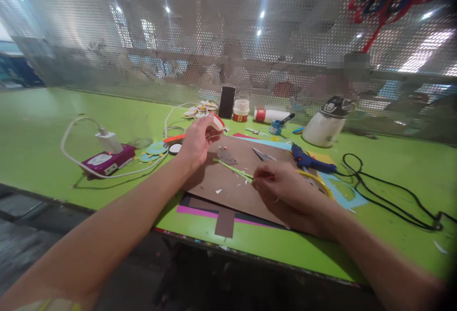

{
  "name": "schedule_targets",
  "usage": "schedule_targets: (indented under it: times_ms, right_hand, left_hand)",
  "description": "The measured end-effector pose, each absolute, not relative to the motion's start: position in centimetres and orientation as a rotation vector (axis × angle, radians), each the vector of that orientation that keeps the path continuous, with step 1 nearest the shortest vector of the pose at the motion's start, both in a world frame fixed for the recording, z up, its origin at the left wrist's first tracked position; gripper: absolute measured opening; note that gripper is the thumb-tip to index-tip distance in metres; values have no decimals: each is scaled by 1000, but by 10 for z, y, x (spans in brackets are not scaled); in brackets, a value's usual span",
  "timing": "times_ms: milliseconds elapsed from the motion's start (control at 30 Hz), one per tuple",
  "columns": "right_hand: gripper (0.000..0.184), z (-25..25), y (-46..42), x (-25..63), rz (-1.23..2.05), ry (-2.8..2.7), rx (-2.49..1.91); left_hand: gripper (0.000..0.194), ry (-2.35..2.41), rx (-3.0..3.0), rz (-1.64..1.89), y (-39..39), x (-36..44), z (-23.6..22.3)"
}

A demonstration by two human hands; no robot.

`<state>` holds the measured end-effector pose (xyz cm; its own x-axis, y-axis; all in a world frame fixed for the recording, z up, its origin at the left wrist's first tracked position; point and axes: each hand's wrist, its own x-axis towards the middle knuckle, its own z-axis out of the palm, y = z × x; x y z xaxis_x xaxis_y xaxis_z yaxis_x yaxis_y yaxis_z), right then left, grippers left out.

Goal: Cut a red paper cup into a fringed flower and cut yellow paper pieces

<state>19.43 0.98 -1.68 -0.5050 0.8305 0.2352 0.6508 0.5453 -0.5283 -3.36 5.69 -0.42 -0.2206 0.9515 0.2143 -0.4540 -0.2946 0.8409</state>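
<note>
My left hand (197, 140) is raised over the far left of a brown board (210, 182). Its fingers are closed on a curved red-and-white piece (218, 121) that looks like part of a paper cup. Low over the right half of the board, my right hand (282, 182) has its fingers pinched at the end of narrow green paper strips (233, 170). Scissors (263, 155) lie beyond the right hand, blades pointing away to the left; their yellow handle (323, 185) is partly behind the hand. Between the hands lies a grey half-round piece (226, 155) among white scraps.
At right are a blue glue gun (314, 159) with a black cord (389, 187) and a white kettle (323, 127). Paper cups (241, 111), a phone (227, 102) and a blue jar (275, 127) line the back. A purple power socket (107, 161) stands left.
</note>
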Motion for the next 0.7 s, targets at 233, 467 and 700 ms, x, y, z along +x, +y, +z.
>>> schedule_targets:
  times_ms: [233,467,700]
  right_hand:
    - [44,-15,18,194,644,-1976,-1088]
    - [36,-15,19,192,761,-1931,-1056]
    - [25,-25,41,207,408,-1868,-1258]
  left_hand:
    - [34,773,996,1706,55,-33,-7]
    - [36,828,1048,1671,57,-33,-10]
    - [33,843,1078,1496,48,-28,-8]
